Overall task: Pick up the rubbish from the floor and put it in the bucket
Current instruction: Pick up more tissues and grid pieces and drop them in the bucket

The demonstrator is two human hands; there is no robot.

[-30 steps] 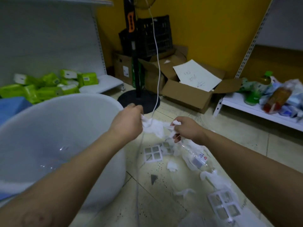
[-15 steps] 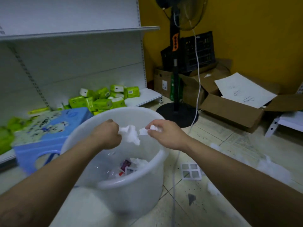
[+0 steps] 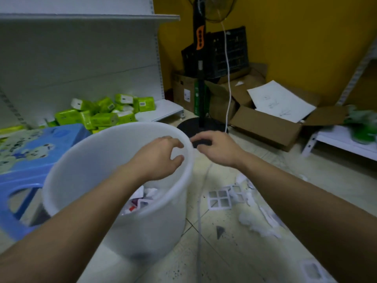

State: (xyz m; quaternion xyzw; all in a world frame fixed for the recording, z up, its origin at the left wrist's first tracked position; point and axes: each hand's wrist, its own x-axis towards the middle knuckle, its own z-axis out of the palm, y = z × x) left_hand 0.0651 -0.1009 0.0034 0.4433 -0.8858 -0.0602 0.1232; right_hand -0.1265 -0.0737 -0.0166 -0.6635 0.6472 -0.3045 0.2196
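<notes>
A white plastic bucket (image 3: 85,166) stands on the floor at centre left, with white tissue and small wrappers lying in its bottom. My left hand (image 3: 161,158) hovers over the bucket's mouth, fingers apart and empty. My right hand (image 3: 218,148) is just outside the bucket's far right rim, fingers loosely spread, nothing in it. Rubbish lies on the tiles to the right: a white four-pane plastic tray (image 3: 219,199), crumpled white tissue (image 3: 253,221) and another tray piece (image 3: 312,270) at the bottom right.
A blue plastic stool (image 3: 26,160) stands left of the bucket. Green packets (image 3: 102,113) fill the low white shelf behind. A black fan stand (image 3: 201,123) with a white cord (image 3: 200,221) running down the floor is ahead; open cardboard boxes (image 3: 265,123) and a white rack (image 3: 342,139) at the right.
Both hands held white tissue over the bucket half a second ago; now they are empty and spread, and the tissue lies in the bucket. The view has shifted slightly right.
</notes>
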